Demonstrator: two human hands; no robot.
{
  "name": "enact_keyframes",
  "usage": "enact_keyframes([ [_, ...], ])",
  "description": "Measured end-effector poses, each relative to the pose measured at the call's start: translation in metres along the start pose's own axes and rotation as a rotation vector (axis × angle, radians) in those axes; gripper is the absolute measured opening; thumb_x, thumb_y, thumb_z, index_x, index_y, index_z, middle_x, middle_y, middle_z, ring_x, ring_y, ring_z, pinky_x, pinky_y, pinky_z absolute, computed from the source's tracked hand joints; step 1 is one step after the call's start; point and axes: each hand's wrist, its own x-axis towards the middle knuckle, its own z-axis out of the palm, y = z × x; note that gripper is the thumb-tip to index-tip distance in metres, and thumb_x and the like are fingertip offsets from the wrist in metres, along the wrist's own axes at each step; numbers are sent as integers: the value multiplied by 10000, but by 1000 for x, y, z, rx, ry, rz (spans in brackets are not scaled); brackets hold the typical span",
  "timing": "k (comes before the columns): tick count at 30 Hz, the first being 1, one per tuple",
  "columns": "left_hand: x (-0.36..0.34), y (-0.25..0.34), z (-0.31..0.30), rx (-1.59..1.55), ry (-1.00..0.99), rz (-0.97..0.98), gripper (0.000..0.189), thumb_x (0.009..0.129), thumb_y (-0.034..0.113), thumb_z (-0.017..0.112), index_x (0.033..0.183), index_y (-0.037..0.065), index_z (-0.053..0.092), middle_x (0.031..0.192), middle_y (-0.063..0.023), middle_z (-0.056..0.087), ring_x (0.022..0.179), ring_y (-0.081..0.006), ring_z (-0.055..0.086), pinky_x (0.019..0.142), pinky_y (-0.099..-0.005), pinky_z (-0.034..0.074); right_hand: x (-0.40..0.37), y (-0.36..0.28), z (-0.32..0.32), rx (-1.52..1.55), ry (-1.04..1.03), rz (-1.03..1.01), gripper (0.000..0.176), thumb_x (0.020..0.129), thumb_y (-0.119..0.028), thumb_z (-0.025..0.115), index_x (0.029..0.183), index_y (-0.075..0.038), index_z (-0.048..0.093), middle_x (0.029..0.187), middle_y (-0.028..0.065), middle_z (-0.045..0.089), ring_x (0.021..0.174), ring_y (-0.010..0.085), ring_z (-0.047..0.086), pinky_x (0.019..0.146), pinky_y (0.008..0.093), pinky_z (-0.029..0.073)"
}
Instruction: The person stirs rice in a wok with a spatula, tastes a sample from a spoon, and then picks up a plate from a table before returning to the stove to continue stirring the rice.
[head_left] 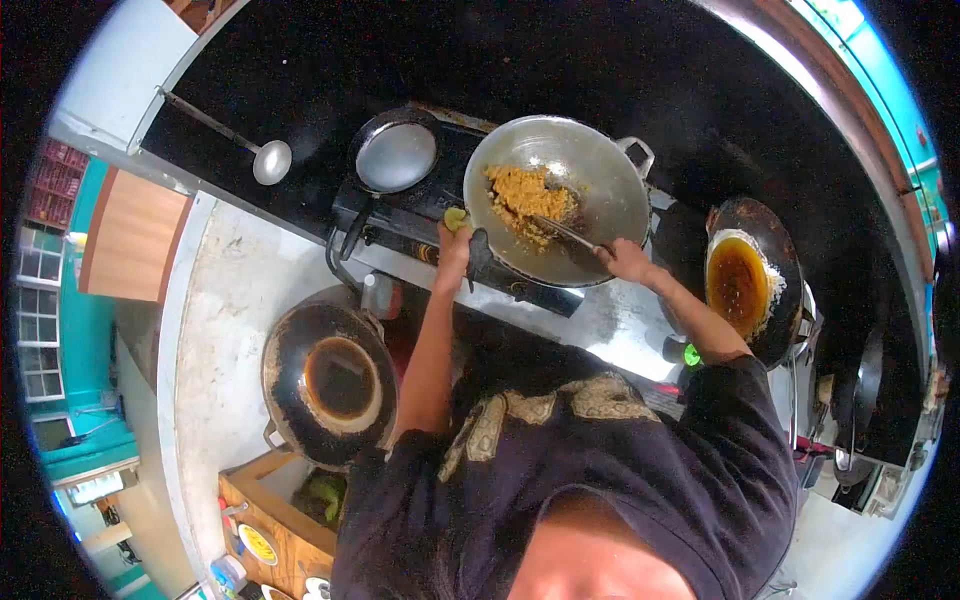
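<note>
A wide grey metal wok [610, 190] sits tilted on the gas stove [400, 240], with orange-brown crumbly food [525, 195] heaped toward its left side. My right hand [628, 260] is closed around the handle of a metal spatula [568, 232], whose far end is in the food. At the wok's left rim, my left hand [455, 248] is closed on a yellow-green cloth [456, 219]. A dark cloth-like piece [480, 255] hangs beside that hand, below the rim.
Left of the wok stands a small frying pan [396, 157]; a ladle [270, 162] lies farther left. Pans of dark oil stand on the right [738, 285] and at lower left [340, 380]. A plate of yellow food [257, 544] is at bottom left.
</note>
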Motion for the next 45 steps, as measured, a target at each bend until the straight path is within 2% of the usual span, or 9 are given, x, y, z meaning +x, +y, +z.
enact_keyframes([
  [5,-14,28,7,197,99,-34,432,792,260,436,1103,-10,306,971,-135,471,904,-242,465,792,-315,351,-37,-8,-32,683,-143,299,402,855,-391,392,1047,-54,501,574,15,445,433,75,383,363,216,318],
  [8,-13,27,8,225,142,-11,425,781,266,438,1072,-19,315,943,-156,491,885,-276,483,764,-330,364,-50,2,-50,621,-116,272,385,863,-381,379,1017,-56,516,571,6,441,424,83,378,374,219,324],
  [13,-3,2,15,254,279,89,431,770,250,418,1073,-40,319,973,-205,478,926,-324,475,802,-355,341,-13,38,-35,14,244,109,290,830,-238,424,858,28,536,663,230,520,599,313,541,589,388,411],
  [16,-3,6,14,234,230,88,427,770,230,398,1083,-47,310,999,-225,456,955,-333,457,828,-361,323,-13,34,0,-112,256,-88,261,815,-210,431,863,19,546,723,245,542,672,370,543,618,409,417],
  [17,-5,14,14,218,191,69,427,770,222,392,1088,-50,307,1008,-230,447,965,-336,450,836,-362,317,-19,23,6,-46,161,41,239,801,-193,436,849,9,555,747,253,548,725,385,545,647,431,428],
  [25,-8,27,11,207,133,70,378,770,195,395,1055,-31,292,935,-228,474,897,-371,472,806,-384,335,-44,-38,-44,-634,1,99,210,749,-177,466,794,-13,591,713,192,591,675,321,599,616,407,486],
  [31,-10,31,11,228,137,9,363,762,186,413,1041,-14,295,944,-252,476,905,-406,468,784,-425,340,-5,-42,-59,-528,260,50,191,743,-166,463,756,-35,601,725,171,599,695,295,606,601,401,488],
  [39,-20,48,16,319,202,-39,371,767,186,418,1056,-8,288,961,-267,474,923,-429,452,798,-445,327,-45,-78,-33,-758,31,74,141,725,-159,492,716,-61,593,724,129,609,687,245,612,581,364,483],
  [45,-14,39,14,268,157,48,369,766,187,424,1048,-13,296,964,-281,472,924,-433,454,792,-441,333,-34,-70,-47,-899,260,-83,101,693,-161,516,695,-89,588,696,104,600,677,231,602,577,342,469],
])
